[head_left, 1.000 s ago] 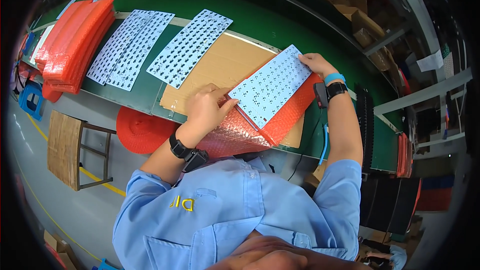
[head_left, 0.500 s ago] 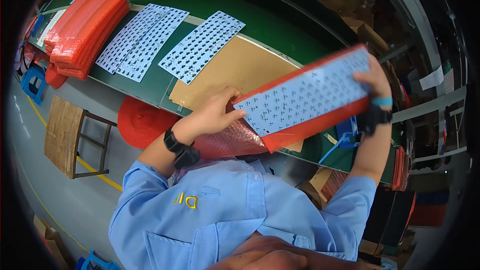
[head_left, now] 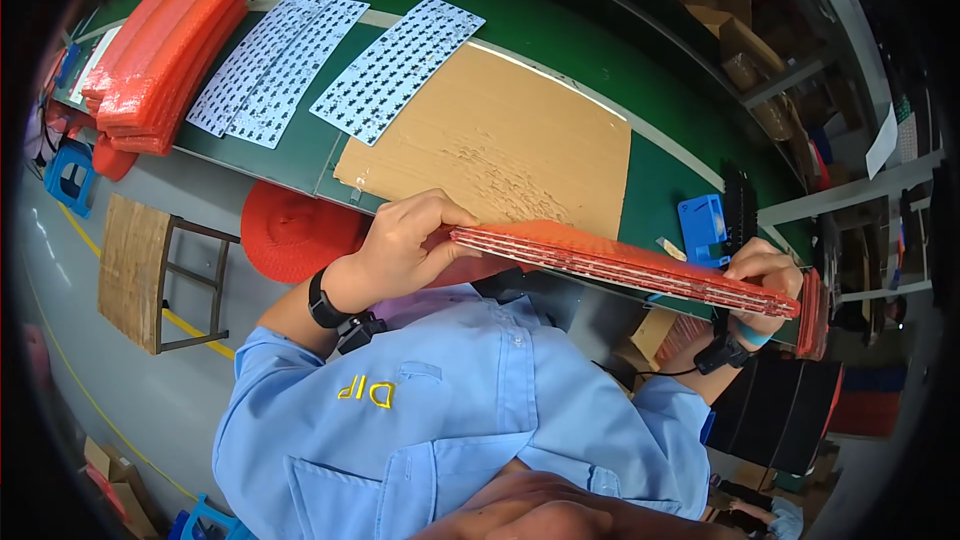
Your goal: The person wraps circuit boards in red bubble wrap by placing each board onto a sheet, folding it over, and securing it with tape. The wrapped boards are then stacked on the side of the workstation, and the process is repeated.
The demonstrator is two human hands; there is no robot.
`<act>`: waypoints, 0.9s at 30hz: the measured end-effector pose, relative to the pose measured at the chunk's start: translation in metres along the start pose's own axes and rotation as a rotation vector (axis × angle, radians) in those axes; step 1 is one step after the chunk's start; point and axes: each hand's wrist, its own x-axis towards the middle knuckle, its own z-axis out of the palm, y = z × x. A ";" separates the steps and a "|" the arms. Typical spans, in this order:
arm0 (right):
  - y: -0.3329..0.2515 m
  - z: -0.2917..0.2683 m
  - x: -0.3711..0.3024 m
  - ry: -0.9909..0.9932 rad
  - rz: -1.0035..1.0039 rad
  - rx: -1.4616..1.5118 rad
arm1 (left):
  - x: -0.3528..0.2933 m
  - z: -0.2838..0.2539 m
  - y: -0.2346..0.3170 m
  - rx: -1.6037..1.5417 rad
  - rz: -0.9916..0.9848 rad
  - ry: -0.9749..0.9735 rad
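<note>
Both hands hold a flat stack of orange bubble-wrap sheets and white panels (head_left: pixel 620 262), seen edge-on and slightly tilted down to the right. My left hand (head_left: pixel 400 245) pinches its left end, thumb on top. My right hand (head_left: pixel 765 275) grips the right end. The stack hovers over the near edge of a green workbench (head_left: pixel 600 30), just in front of a brown cardboard sheet (head_left: pixel 500 140) lying on the bench. Each wrist carries a black band.
Two white panels dotted with small dark parts (head_left: pixel 400 65) (head_left: pixel 275 65) lie left of the cardboard. A pile of orange bubble-wrap sheets (head_left: pixel 165 60) sits at the bench's far left. A small blue device (head_left: pixel 703 230) is right. A red round stool (head_left: pixel 290 230) and a wooden stool (head_left: pixel 135 270) stand below.
The stack lay on the cardboard with a white panel face up; both hands lifted it, tipped it edge-on and brought it toward my body. The cardboard is now bare.
</note>
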 end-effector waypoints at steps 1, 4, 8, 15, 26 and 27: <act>-0.003 -0.001 0.002 0.005 -0.004 0.007 | 0.001 0.000 0.002 -0.018 -0.015 -0.001; -0.019 -0.012 0.015 -0.026 0.094 -0.092 | 0.002 -0.007 0.003 -0.040 -0.176 -0.113; -0.022 -0.059 0.021 0.415 0.263 -0.299 | -0.021 -0.018 -0.021 0.004 -0.336 -0.296; -0.018 -0.109 0.135 0.040 0.533 -0.503 | -0.080 -0.048 -0.068 0.726 -0.814 -0.474; 0.085 0.159 0.123 -0.280 0.080 -1.254 | -0.094 -0.080 -0.038 -0.634 -1.032 -0.634; 0.090 0.182 0.108 -0.328 0.141 -1.157 | -0.095 -0.083 -0.041 -0.636 -0.996 -0.674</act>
